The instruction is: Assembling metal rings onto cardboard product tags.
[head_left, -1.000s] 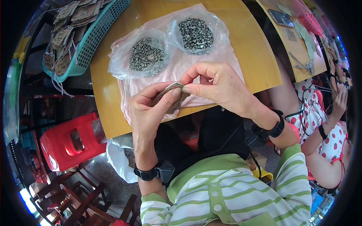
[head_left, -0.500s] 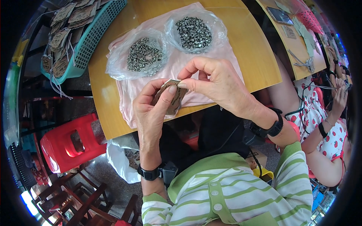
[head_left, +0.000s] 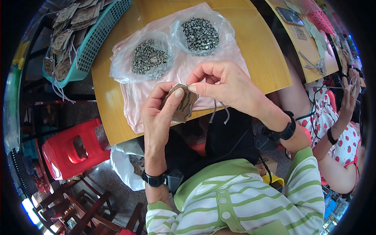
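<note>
Upright in my left hand (head_left: 162,102) is a small stack of brown cardboard hang tags (head_left: 185,106) with dark print, gripped between thumb and fingers. My right hand (head_left: 219,84) meets the stack's upper corner, its thumb and index finger pinched together there. Below the right palm dangles a thin grey cord (head_left: 214,111) with two loose ends; its upper part is hidden by the hand. Beyond the hands, two clear plastic bags hold small metal pieces: silvery open fasteners (head_left: 150,58) on the left, darker rounded caps (head_left: 200,34) on the right.
A pink cloth (head_left: 135,105) lies under the bags on the wooden table (head_left: 266,51). At the left stands a teal basket (head_left: 92,51) heaped with corded tags. A red stool (head_left: 74,149) is below it. To the right, another person (head_left: 333,129) works beside a second table (head_left: 290,35).
The tag stack has turned slightly, showing more of its printed face. Grey cord ends now hang below my right hand, which has shifted a little right. The other person's hand has moved.
</note>
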### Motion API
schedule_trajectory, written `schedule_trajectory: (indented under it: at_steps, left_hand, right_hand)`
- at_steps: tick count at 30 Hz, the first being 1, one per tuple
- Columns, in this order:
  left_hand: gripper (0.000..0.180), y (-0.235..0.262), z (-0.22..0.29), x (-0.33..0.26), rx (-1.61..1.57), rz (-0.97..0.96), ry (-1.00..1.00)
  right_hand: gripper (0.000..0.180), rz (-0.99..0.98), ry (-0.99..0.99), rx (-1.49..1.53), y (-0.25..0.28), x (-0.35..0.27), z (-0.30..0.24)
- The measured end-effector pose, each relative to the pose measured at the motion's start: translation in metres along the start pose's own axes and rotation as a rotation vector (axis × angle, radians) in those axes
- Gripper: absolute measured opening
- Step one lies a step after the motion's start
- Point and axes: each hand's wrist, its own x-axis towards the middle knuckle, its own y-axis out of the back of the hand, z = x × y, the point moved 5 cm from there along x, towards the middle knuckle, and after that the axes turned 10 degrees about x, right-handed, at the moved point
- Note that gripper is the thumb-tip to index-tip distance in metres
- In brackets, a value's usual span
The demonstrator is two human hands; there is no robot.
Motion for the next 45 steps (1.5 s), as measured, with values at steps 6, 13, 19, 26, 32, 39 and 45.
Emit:
schedule_trajectory:
  at_steps: [6,13,19,26,32,39,45]
  left_hand:
    - [0.021,-0.003,0.004,-0.001,-0.050,0.018,-0.008]
    - [0.022,-0.001,0.001,0.001,-0.100,-0.014,-0.035]
    - [0.022,0.001,-0.006,0.003,-0.138,-0.062,-0.010]
    - [0.021,-0.001,-0.010,0.003,-0.198,-0.150,0.088]
    - [0.020,-0.001,-0.013,0.005,-0.165,-0.088,0.008]
    - [0.021,-0.003,-0.006,0.001,-0.071,-0.043,-0.010]
    - [0.021,-0.003,-0.006,0.000,-0.081,-0.042,-0.015]
  right_hand:
    - [0.010,0.042,0.023,-0.111,-0.001,-0.006,-0.006]
    - [0.010,0.076,0.031,-0.079,-0.003,-0.007,-0.006]
    - [0.009,0.054,0.033,-0.204,-0.008,-0.009,-0.014]
    - [0.011,0.021,0.061,-0.188,-0.002,-0.002,-0.001]
    - [0.013,0.070,0.021,-0.239,-0.006,-0.006,-0.014]
    - [0.017,0.047,0.039,-0.307,-0.002,-0.004,-0.010]
    - [0.016,0.044,0.082,-0.340,-0.005,-0.005,-0.012]
